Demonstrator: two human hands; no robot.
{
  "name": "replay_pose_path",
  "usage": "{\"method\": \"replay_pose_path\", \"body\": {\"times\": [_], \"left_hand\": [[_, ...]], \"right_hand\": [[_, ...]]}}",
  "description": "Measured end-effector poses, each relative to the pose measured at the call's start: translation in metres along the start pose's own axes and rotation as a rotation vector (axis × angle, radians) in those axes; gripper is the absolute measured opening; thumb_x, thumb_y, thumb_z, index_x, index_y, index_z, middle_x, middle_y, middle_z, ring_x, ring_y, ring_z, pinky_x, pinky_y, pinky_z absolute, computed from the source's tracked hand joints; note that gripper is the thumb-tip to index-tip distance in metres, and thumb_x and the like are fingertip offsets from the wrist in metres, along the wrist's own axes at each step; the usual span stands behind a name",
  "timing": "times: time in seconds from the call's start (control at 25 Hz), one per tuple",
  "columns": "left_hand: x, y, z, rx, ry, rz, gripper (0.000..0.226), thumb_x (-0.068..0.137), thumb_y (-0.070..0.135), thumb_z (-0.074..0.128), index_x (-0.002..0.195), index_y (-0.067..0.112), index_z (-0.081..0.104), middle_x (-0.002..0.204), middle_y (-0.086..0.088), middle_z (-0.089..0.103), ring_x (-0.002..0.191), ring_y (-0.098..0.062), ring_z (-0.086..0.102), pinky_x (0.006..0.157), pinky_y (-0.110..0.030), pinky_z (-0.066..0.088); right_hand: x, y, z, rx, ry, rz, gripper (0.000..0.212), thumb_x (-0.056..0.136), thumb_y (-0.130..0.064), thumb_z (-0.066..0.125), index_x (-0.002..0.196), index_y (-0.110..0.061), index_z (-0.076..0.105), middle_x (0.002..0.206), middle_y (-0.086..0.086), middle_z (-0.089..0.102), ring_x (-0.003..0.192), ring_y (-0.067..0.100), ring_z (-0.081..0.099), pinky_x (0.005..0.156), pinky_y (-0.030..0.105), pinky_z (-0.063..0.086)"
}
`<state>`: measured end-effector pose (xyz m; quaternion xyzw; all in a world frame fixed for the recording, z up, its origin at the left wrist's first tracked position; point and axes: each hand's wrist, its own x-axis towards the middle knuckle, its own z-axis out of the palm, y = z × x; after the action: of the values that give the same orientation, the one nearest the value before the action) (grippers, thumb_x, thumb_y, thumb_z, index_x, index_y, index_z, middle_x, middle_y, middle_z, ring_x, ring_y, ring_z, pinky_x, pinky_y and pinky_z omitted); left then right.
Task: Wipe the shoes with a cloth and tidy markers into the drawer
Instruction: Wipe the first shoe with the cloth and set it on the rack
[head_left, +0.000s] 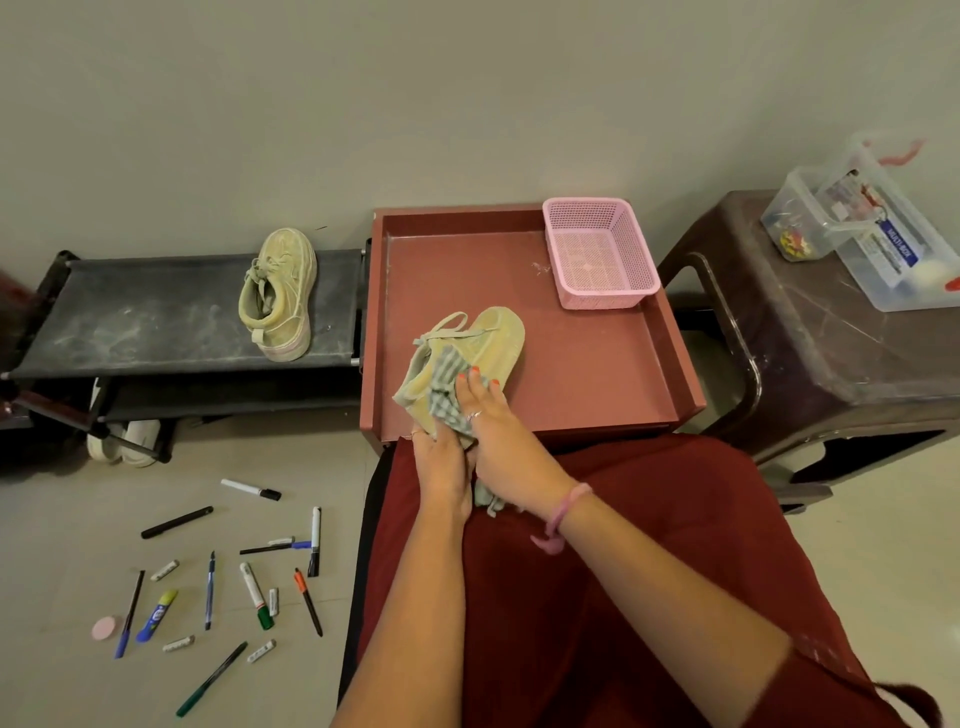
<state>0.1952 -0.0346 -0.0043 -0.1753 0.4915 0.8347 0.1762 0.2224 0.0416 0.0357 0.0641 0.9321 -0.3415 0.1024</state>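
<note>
Indoors, pale floor (62, 519), red tray (597, 374), right hand (488, 415) pressing cloth (447, 384) on shoe (493, 338), left hand (441, 457) gripping heel

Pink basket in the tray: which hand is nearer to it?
Right. The right hand presses the cloth on the shoe, below-left of the pink basket; the left hand sits farther down-left.

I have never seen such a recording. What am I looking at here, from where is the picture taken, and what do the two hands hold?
There is no machine: a person wears a camera on the head, looking down at their own hands. The left hand steadies a beige shoe in a red tray. The right hand presses a checked cloth on it. A second shoe stands on the black rack. Markers lie scattered on the floor.
</note>
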Motion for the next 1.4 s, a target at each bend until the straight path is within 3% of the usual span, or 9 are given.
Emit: {"method": "replay_pose_path", "body": {"times": [0.44, 0.56, 0.64, 0.76, 0.88, 1.04, 1.2, 1.32, 1.4], "left_hand": [[0.009, -0.002, 0.0, 0.02, 0.01, -0.082, 0.022, 0.089, 0.025, 0.067, 0.109, 0.022, 0.059, 0.099, 0.005, 0.075, 0.094, -0.014, 0.071, 0.067, -0.029, 0.058], [0.01, -0.002, -0.002, 0.111, -0.017, -0.071, 0.028, 0.088, 0.025, 0.069, 0.114, 0.021, 0.06, 0.105, 0.002, 0.074, 0.096, -0.015, 0.071, 0.07, -0.032, 0.058], [0.01, -0.004, -0.003, 0.148, 0.006, -0.057, 0.029, 0.087, 0.025, 0.07, 0.114, 0.022, 0.06, 0.109, 0.0, 0.072, 0.099, -0.016, 0.07, 0.079, -0.035, 0.058], [0.012, -0.005, -0.008, 0.286, 0.066, 0.006, 0.044, 0.078, 0.026, 0.079, 0.116, 0.028, 0.057, 0.113, 0.003, 0.069, 0.097, -0.004, 0.068, 0.079, -0.02, 0.055], [0.015, -0.009, -0.01, 0.503, 0.056, 0.071, 0.078, 0.065, 0.027, 0.088, 0.132, 0.025, 0.047, 0.118, 0.009, 0.062, 0.102, -0.002, 0.063, 0.087, -0.022, 0.054], [0.02, -0.013, -0.008, 0.759, 0.088, 0.222, 0.081, 0.062, 0.027, 0.087, 0.133, 0.016, 0.049, 0.125, -0.001, 0.055, 0.115, -0.017, 0.055, 0.101, -0.04, 0.046], [0.021, -0.019, -0.006, 0.809, 0.06, 0.241, 0.075, 0.061, 0.027, 0.087, 0.127, 0.017, 0.054, 0.114, 0.004, 0.063, 0.107, -0.013, 0.06, 0.097, -0.037, 0.049], [0.02, -0.024, -0.002, 0.826, 0.017, 0.228, 0.072, 0.063, 0.03, 0.086, 0.127, 0.022, 0.055, 0.112, 0.009, 0.065, 0.102, -0.005, 0.061, 0.089, -0.022, 0.05], [0.023, -0.027, -0.002, 0.817, 0.009, 0.229, 0.071, 0.065, 0.03, 0.087, 0.128, 0.021, 0.055, 0.112, 0.009, 0.066, 0.101, -0.003, 0.061, 0.087, -0.02, 0.05]], "right_hand": [[0.057, 0.081, -0.039, -0.439, 0.164, 0.041, 0.078, 0.086, 0.016, 0.034, 0.152, -0.009, 0.0, 0.161, 0.005, 0.002, 0.148, 0.032, 0.001, 0.12, 0.033, 0.009], [0.074, 0.101, -0.055, -0.475, 0.113, 0.136, 0.068, 0.088, 0.012, 0.039, 0.15, -0.003, 0.016, 0.158, 0.013, 0.018, 0.146, 0.032, 0.014, 0.12, 0.034, 0.012], [0.08, 0.111, -0.071, -0.301, 0.034, 0.249, 0.055, 0.086, 0.01, 0.043, 0.139, -0.001, 0.041, 0.142, 0.019, 0.045, 0.132, 0.034, 0.041, 0.107, 0.037, 0.034], [0.07, 0.12, -0.09, 0.352, 0.186, 0.476, 0.038, 0.083, 0.01, 0.04, 0.1, -0.011, 0.067, 0.1, 0.015, 0.066, 0.09, 0.029, 0.063, 0.072, 0.034, 0.051], [0.054, 0.128, -0.1, 0.805, 0.392, 0.552, 0.023, 0.082, 0.004, 0.049, 0.087, -0.008, 0.068, 0.104, 0.017, 0.068, 0.091, 0.029, 0.066, 0.084, 0.046, 0.054], [0.065, 0.117, -0.111, 0.277, 0.481, 0.343, 0.02, 0.086, -0.009, 0.054, 0.094, -0.022, 0.067, 0.094, -0.005, 0.067, 0.084, 0.012, 0.062, 0.076, 0.03, 0.049], [0.103, 0.092, -0.093, -0.174, 0.306, 0.204, 0.047, 0.089, 0.006, 0.038, 0.129, -0.011, 0.054, 0.117, 0.016, 0.064, 0.103, 0.031, 0.061, 0.088, 0.038, 0.05], [0.113, 0.081, -0.064, -0.367, 0.102, 0.225, 0.064, 0.089, 0.012, 0.034, 0.149, -0.008, 0.025, 0.154, 0.017, 0.027, 0.135, 0.032, 0.038, 0.106, 0.04, 0.036], [0.105, 0.084, -0.052, -0.368, 0.073, 0.202, 0.067, 0.089, 0.013, 0.033, 0.151, -0.008, 0.017, 0.159, 0.014, 0.013, 0.144, 0.029, 0.022, 0.111, 0.037, 0.028]]}}
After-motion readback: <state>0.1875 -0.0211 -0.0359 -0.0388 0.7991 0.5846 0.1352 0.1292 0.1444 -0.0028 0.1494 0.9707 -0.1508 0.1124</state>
